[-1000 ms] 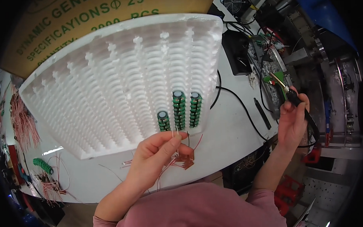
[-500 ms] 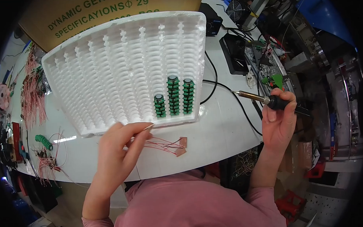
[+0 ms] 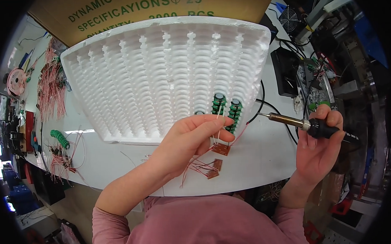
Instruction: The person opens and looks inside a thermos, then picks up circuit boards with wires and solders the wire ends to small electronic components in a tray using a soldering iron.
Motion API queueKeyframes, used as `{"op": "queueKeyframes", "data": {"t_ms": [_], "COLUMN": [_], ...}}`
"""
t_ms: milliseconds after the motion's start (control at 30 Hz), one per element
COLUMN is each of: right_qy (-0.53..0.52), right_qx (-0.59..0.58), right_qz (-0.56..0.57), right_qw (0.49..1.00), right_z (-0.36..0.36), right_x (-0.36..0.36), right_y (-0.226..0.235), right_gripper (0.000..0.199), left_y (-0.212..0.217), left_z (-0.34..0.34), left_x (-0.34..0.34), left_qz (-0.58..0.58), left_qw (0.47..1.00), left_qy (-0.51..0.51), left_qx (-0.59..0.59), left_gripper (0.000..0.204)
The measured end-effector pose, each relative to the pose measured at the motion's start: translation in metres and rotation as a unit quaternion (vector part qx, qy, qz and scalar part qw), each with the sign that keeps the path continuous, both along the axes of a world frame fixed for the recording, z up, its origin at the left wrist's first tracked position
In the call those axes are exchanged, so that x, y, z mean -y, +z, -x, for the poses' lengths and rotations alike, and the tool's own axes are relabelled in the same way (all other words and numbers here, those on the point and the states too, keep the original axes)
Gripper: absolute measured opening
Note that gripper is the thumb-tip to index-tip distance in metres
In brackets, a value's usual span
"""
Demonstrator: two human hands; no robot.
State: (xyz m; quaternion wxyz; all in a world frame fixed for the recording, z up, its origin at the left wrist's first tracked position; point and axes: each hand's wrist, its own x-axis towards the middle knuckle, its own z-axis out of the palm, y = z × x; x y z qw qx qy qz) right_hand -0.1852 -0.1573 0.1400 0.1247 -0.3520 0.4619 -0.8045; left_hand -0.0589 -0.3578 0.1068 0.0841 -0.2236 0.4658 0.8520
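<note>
White worktop spans the middle of a cluttered workshop. Near its front edge, a small brown circuit board sits just below the left hand, whose thumb and forefinger pinch pale wires; whether the board touches the worktop, I cannot tell. Other brown boards with red wires lie close by, nearer the person. Off to the right, the right hand grips a soldering iron, tip pointing left. Beyond, a white foam tray holds green-and-black cylinders, with a cardboard box behind.
</note>
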Motion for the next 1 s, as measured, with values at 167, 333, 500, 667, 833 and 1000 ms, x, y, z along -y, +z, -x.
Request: {"op": "queueKeyframes", "data": {"t_ms": [167, 333, 500, 667, 833, 1000], "right_qy": [-0.014, -0.039, -0.046, -0.085, -0.090, -0.135], "right_qx": [-0.024, -0.064, -0.072, -0.113, -0.170, -0.159], "right_qz": [-0.005, -0.069, -0.069, -0.085, -0.125, -0.146], "right_qw": [1.000, 0.995, 0.994, 0.986, 0.973, 0.967], "right_z": [0.005, 0.011, 0.015, 0.018, 0.020, 0.024], "right_x": [0.020, 0.030, 0.042, 0.048, 0.056, 0.068], "right_y": [0.000, 0.000, -0.006, -0.011, -0.012, -0.009], "right_gripper": [0.029, 0.032, 0.033, 0.032, 0.029, 0.038], "left_y": [-0.002, -0.018, -0.021, -0.030, -0.026, -0.029], "left_z": [0.010, 0.013, 0.013, 0.013, 0.014, 0.016], "left_x": [0.004, 0.008, 0.011, 0.009, 0.006, 0.005], "left_qz": [-0.043, -0.097, -0.097, -0.128, -0.135, -0.130], "left_qw": [0.999, 0.995, 0.994, 0.990, 0.987, 0.987], "left_qy": [0.004, 0.018, 0.036, 0.057, 0.079, 0.095], "left_qx": [0.027, 0.028, 0.033, 0.023, 0.032, 0.024], "left_gripper": [0.030, 0.029, 0.024, 0.023, 0.021, 0.024]}}
